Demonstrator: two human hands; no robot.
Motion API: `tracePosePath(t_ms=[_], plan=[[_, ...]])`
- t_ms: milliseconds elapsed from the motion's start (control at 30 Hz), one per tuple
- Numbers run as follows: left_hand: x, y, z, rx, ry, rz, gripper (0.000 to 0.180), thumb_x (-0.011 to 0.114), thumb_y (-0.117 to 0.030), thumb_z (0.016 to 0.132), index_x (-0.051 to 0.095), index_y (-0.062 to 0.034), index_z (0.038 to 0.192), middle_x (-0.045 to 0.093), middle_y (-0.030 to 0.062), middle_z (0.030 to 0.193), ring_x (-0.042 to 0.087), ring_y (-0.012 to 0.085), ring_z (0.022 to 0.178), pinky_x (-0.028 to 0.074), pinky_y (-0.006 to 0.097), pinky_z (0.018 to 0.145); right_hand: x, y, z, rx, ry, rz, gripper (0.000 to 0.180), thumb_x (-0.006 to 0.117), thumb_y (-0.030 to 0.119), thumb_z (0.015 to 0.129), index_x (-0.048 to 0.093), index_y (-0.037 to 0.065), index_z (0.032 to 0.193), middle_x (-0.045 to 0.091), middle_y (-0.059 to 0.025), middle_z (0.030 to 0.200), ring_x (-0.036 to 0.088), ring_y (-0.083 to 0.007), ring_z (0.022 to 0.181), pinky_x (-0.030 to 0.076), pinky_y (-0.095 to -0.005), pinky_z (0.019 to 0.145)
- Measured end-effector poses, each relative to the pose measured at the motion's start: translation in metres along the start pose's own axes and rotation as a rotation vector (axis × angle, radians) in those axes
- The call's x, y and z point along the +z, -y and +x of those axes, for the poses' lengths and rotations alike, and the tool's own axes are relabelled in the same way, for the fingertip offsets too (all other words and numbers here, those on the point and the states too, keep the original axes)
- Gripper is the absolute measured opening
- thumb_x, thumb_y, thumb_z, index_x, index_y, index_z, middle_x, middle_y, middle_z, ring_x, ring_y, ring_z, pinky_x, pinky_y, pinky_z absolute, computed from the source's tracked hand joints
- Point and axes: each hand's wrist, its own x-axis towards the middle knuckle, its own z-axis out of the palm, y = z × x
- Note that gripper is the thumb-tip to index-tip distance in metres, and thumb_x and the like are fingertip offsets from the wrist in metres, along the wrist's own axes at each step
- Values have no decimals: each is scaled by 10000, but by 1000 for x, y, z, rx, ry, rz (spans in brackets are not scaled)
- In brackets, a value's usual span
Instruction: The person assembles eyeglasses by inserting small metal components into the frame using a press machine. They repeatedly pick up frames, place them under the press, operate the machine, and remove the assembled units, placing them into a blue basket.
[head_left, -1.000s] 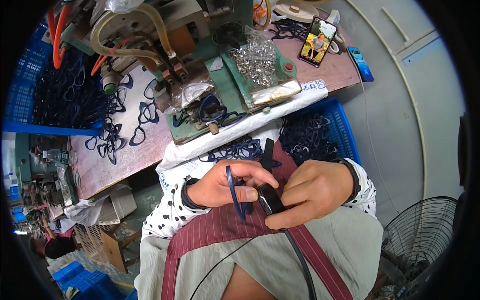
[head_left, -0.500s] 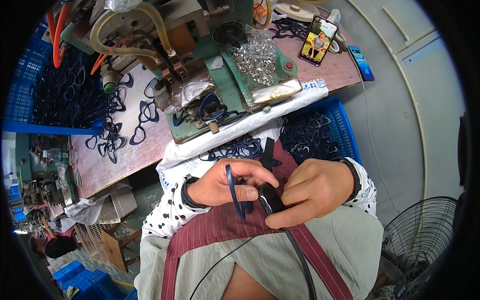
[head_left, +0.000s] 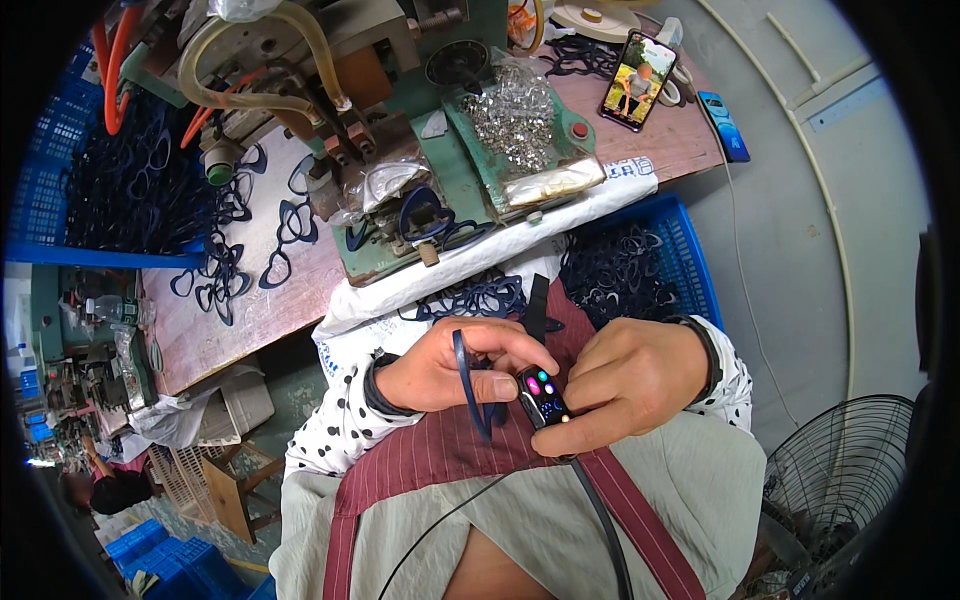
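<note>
1. At the left of the frame, well away from my hands, a blue crate (head_left: 60,200) holds a heap of dark blue frame pieces, and more of them lie scattered on the brown workbench (head_left: 250,310) just right of it.

2. My left hand (head_left: 440,365) sits just left of centre, low in the frame. Its fingers are curled shut around a dark blue frame piece (head_left: 468,385), pinched near its top between thumb and forefinger. The piece's long axis runs nearly up and down in the picture, its lower end hanging free below my fist over the striped red apron (head_left: 420,470).

3. Directly right of that piece, touching or all but touching it, is a small black device with coloured lights (head_left: 542,397), a dark cable trailing from it toward the bottom edge. The frame piece lies to the left of the device; both hands meet at it.

4. My right hand (head_left: 625,375) is right of centre, closed on the device from the right side, thumb underneath and fingers folded over. I cannot tell how firmly it grips.

5. Above both hands, in the upper middle, stands the green machine (head_left: 470,170) with a bag of small silvery parts on it.

6. Farther right, a second blue crate (head_left: 690,260) of dark frame pieces lies just above my right wrist, nearer to that hand than to the left.
</note>
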Motion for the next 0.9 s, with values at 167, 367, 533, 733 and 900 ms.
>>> tracePosePath(t_ms=[167, 367, 533, 733, 900], plan=[[-1, 1, 1, 14, 11, 1, 315, 667, -190, 901, 643, -4, 1155, 579, 35, 895, 534, 125, 813, 415, 267, 723, 3, -1, -2, -7, -21, 4, 298, 657, 63, 773, 689, 84, 1069, 451, -1, 637, 502, -130, 498, 403, -253, 403], [-3, 0, 0, 31, 9, -3, 348, 689, -212, 883, 646, -9, 1162, 567, 18, 863, 487, 104, 757, 393, 254, 684, 1, -2, 2, 14, -109, 75, 301, 644, 25, 798, 687, 44, 1096, 430, -1, 584, 472, -132, 448, 380, -255, 388], [0, 3, -1, 29, -27, -30, 379, 709, -223, 865, 646, -8, 1170, 543, 1, 833, 442, 97, 721, 372, 250, 657, 13, -8, -2, 79, -315, 154, 390, 687, 13, 769, 633, -39, 1152, 532, -35, 581, 509, -164, 419, 392, -282, 379], [-1, 11, -6, 74, -17, -97, 364, 631, -192, 926, 589, 29, 1213, 629, 92, 1023, 596, 173, 958, 468, 300, 838, 18, -15, -8, 141, -310, 197, 551, 768, 71, 733, 565, -44, 1232, 610, -76, 636, 568, -204, 456, 431, -301, 407], [-2, 9, -6, 53, -13, -50, 353, 616, -193, 938, 592, 37, 1205, 629, 99, 1022, 598, 183, 966, 467, 311, 849, 15, -14, -9, 145, -273, 186, 588, 775, 64, 711, 553, -47, 1244, 626, -86, 654, 591, -213, 480, 441, -302, 419]])
